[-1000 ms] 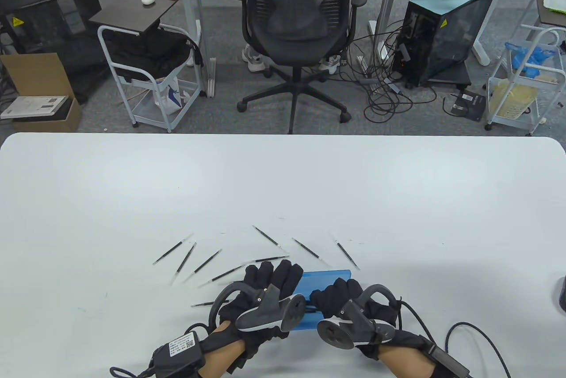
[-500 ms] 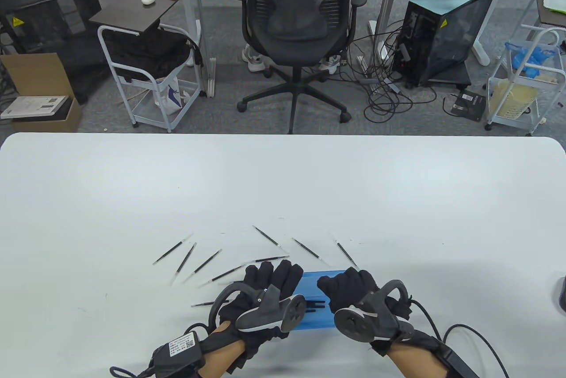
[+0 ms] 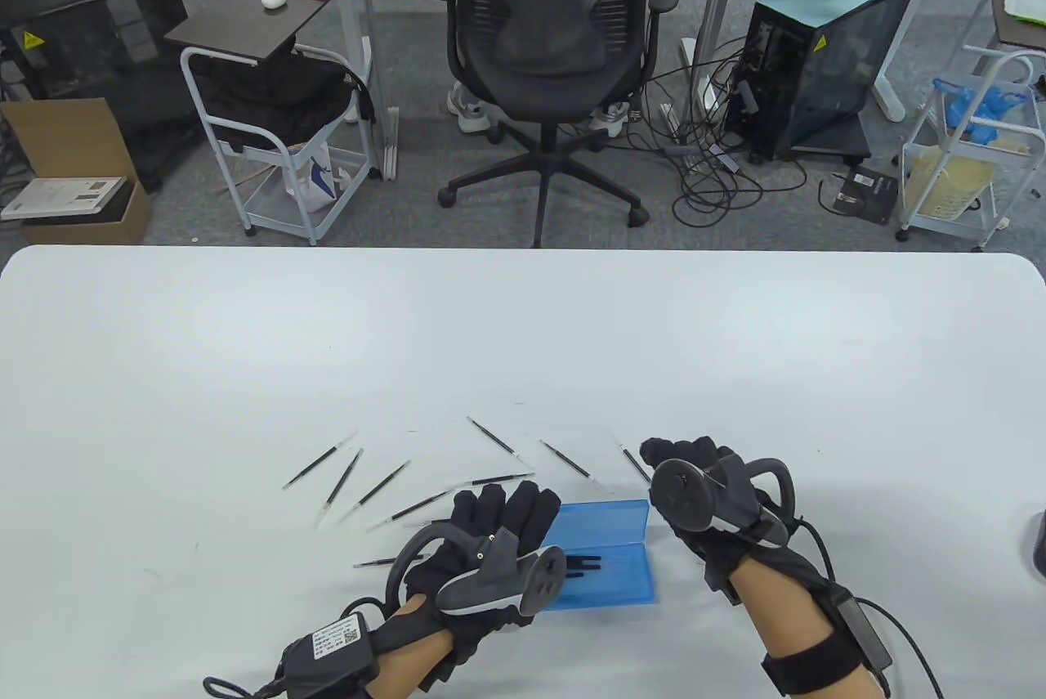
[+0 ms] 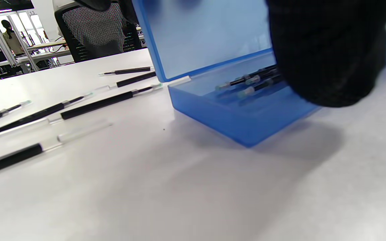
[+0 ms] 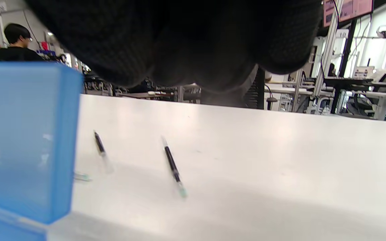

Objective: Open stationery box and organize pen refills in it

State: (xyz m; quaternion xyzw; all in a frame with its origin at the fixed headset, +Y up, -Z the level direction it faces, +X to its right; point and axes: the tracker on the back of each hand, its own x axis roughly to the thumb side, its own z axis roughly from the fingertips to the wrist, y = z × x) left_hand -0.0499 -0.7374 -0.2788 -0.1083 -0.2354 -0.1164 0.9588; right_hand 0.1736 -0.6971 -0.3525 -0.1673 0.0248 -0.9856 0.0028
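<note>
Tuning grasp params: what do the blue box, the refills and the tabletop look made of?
Stationery box: likely translucent blue plastic; the refills inside show through it.
Pen refills: apparently thin clear plastic tubes, dark with ink, clear at one end.
Table: smooth white top with soft sheen, probably laminate; can't confirm.

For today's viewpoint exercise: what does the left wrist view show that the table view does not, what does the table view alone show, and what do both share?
Only the left wrist view shows the lid standing upright and the clear tips of the refills in the box. Only the table view shows the right hand away from the box near the rightmost refill, and the office chair. Both show the blue stationery box open, refills inside it, and loose refills on the table.
</note>
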